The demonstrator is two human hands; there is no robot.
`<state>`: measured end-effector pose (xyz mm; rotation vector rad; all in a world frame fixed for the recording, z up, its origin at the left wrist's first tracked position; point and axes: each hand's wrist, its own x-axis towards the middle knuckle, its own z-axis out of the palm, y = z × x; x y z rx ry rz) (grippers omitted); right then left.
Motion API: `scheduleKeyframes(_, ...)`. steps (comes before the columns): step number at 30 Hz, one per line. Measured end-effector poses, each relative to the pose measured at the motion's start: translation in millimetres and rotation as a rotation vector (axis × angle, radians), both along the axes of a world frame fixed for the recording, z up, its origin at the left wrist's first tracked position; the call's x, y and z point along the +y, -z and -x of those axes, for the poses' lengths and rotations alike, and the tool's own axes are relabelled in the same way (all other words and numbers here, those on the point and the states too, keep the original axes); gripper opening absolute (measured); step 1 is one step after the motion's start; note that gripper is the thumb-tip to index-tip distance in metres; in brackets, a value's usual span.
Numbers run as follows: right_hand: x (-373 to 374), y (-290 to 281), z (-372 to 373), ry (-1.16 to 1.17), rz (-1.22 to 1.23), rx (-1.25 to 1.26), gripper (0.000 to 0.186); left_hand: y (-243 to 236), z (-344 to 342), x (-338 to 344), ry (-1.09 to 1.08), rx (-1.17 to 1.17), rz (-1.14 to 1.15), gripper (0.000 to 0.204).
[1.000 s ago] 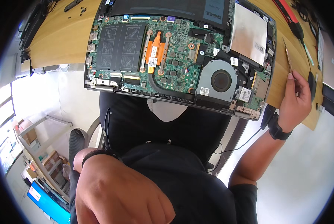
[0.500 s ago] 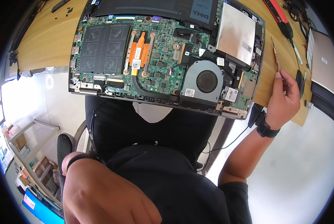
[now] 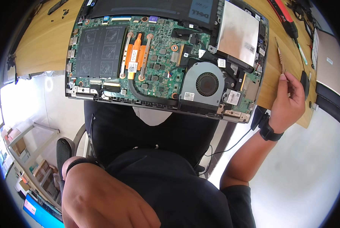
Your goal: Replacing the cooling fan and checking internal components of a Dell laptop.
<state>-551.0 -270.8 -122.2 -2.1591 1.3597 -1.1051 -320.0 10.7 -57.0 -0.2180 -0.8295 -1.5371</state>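
Observation:
An opened laptop (image 3: 160,78) lies with its inner side up at the table's near edge. Its green board shows a heat sink (image 3: 134,57) with orange metal, a round cooling fan (image 3: 206,83), a black battery (image 3: 158,7) and a silver drive (image 3: 238,32). To the right of it, my right hand (image 3: 289,97) pinches the near end of a thin screwdriver (image 3: 280,55) between thumb and fingers, its shaft pointing away from me. Close to my body at the lower left is my left hand (image 3: 109,197), back upward; its fingers are hidden or cut off by the frame.
A red and black tool (image 3: 284,19) lies at the far right by dark cables. Farther right rests a closed, gold-toned laptop (image 3: 331,59). Several tiny dark screws (image 3: 65,13) sit on the table at the far left. Shelves with boxes (image 3: 42,171) stand at the left.
The opened laptop appears slightly farther left in the picture. My left hand has shifted a little left too. My right hand keeps its pinch on the screwdriver, almost unmoved.

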Motion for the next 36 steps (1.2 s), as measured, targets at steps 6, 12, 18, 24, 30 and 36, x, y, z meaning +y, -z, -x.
scheduleKeyframes(6,0.1,0.2,-0.2,-0.022,-0.012,-0.036,0.014,-0.2,-2.9,6.6,0.032,-0.013,-0.002,0.022)
scheduleKeyframes(12,-3.1,2.4,2.3,-0.041,-0.018,-0.061,0.013,2.6,-4.7,-5.2,-0.059,-0.018,0.071,0.035)
scheduleKeyframes(18,-7.1,5.3,8.1,-0.053,-0.018,-0.051,0.011,12.0,-5.9,9.5,-0.184,0.096,0.038,0.033)
scheduleKeyframes(24,-10.7,7.4,11.3,-0.093,-0.015,-0.071,0.009,27.9,-25.7,27.7,-0.126,0.133,0.060,0.035)
scheduleKeyframes(30,-11.2,5.7,12.8,-0.081,-0.016,-0.051,0.009,39.5,-45.0,26.0,-0.122,0.078,0.146,0.034)
scheduleKeyframes(36,-14.4,7.8,16.0,-0.096,-0.001,-0.050,0.008,41.8,-42.4,38.4,-0.157,0.157,0.097,0.037)
